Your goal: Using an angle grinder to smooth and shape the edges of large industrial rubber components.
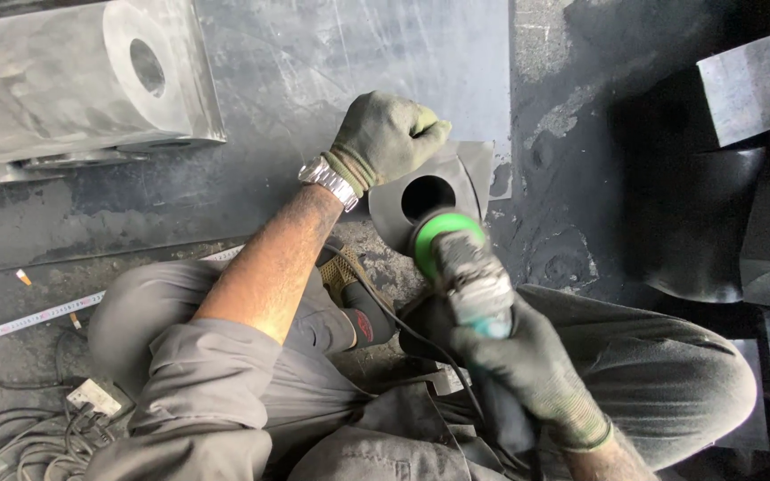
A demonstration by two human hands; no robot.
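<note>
Grimy dark workshop floor (331, 80), dust everywhere. Left hand (388, 135) is closed on the holed metal piece (456, 183) at centre; right hand (528, 361) is wrapped tight round the angle grinder (461, 263) just near of it. Big steel block (73, 80) far left, tape measure (37, 316) and cables (20, 436) near left.

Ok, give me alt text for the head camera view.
A seated person's gloved right hand holds a green-guarded grinder beside a dark metal piece with a round hole, while the gloved left hand grips that piece's upper edge. A measuring tape lies on the floor.
</note>
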